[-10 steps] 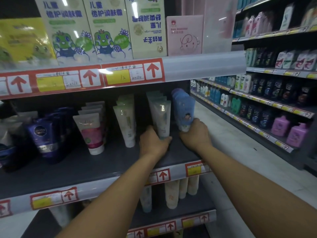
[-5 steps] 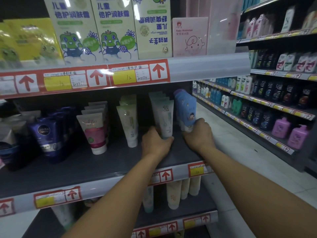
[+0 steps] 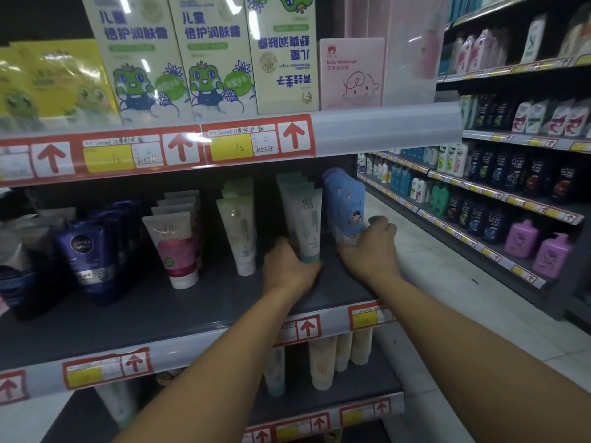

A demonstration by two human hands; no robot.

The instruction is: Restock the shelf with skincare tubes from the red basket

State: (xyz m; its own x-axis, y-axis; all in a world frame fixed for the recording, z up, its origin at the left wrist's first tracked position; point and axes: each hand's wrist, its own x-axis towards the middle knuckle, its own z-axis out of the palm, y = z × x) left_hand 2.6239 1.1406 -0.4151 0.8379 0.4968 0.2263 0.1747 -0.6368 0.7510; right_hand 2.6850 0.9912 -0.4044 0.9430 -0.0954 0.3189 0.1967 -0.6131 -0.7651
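Note:
On the dark middle shelf [image 3: 192, 302] stand rows of skincare tubes. My left hand [image 3: 289, 270] grips the base of the front white-and-teal tube [image 3: 305, 222], which stands upright on its cap. My right hand [image 3: 371, 247] holds the lower part of the front blue tube [image 3: 347, 206] with a cartoon child on it, at the shelf's right end. Further tubes line up behind both. The red basket is not in view.
To the left stand pale green tubes [image 3: 238, 231], a pink-and-white tube [image 3: 174, 247] and dark blue Nivea tubes [image 3: 86, 254]. Boxed creams [image 3: 217, 55] fill the shelf above. Cream tubes [image 3: 323, 362] stand on the lower shelf. An aisle with bottle shelves [image 3: 511, 199] runs to the right.
My right hand has slid a little higher on the blue tube. My left hand stays at the base of the white-and-teal tube.

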